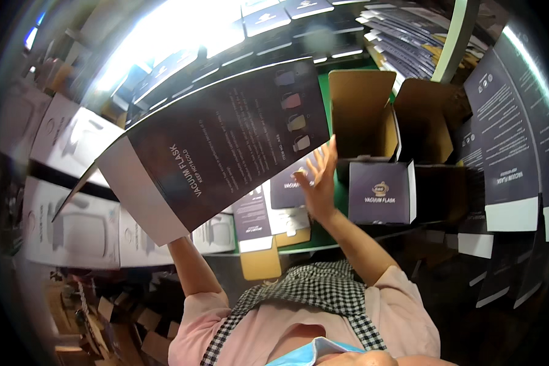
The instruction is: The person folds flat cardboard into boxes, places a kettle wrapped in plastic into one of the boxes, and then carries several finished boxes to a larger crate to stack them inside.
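A large dark grey-purple carton [226,131] with pale print and small coloured jug pictures is tilted in front of me. Its white end flap [141,198] hangs toward the lower left. My left forearm [192,268] runs up behind the carton, which hides that hand and its fingers; the carton is held up on that side. By the carton's right end, my right hand [320,183] is raised with its fingers spread and holds nothing. Its fingertips are close to the carton's lower right edge; I cannot tell if they touch.
Open brown-lined cartons [363,116] stand right of my right hand, behind a closed purple box [378,194]. White boxes [73,226] are stacked at the left. Flattened cartons [402,46] pile up at the back right, and more sheets [509,134] stand at the far right. Rows of boxes [265,21] fill the back.
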Demonstrator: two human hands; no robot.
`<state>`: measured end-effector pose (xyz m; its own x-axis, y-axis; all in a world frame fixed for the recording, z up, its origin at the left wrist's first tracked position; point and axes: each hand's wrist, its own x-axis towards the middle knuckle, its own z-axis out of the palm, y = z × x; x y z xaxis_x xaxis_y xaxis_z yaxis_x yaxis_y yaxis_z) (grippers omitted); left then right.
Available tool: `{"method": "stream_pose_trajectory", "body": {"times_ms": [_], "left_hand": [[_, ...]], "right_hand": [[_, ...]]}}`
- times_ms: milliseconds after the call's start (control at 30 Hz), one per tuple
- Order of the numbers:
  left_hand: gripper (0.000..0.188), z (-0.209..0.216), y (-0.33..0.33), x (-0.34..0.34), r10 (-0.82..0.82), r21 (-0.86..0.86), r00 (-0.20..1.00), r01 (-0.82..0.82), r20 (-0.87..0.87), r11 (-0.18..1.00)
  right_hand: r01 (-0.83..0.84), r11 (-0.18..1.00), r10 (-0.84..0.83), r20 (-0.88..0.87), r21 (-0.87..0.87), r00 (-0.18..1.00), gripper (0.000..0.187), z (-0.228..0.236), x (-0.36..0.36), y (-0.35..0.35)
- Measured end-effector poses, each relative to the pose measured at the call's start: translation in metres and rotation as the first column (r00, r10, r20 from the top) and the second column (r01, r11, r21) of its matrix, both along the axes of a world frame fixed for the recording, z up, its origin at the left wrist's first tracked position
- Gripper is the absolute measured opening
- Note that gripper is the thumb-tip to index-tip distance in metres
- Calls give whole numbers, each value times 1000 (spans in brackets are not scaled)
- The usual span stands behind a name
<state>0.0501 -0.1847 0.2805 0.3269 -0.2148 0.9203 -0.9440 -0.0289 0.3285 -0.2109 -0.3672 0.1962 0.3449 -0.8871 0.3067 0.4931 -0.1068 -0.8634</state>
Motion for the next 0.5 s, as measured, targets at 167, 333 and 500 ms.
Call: {"method": "stream_pose_trajectory", "body": {"times_ms": [167, 333, 500], "left_hand": [[39, -12, 93, -31, 69, 13, 986, -68, -149, 998], [40, -23, 148, -63, 158, 40, 963, -154, -217, 987], [40, -11, 192, -86, 181, 63, 954, -171, -239, 983]], "right_hand": [[-273, 962, 261, 246, 14, 933, 68, 3, -11, 11], [-345, 939, 339, 221, -13, 914, 60, 3, -30, 42], [-385, 922, 386, 152, -33, 910, 52, 0, -37, 72]]}}
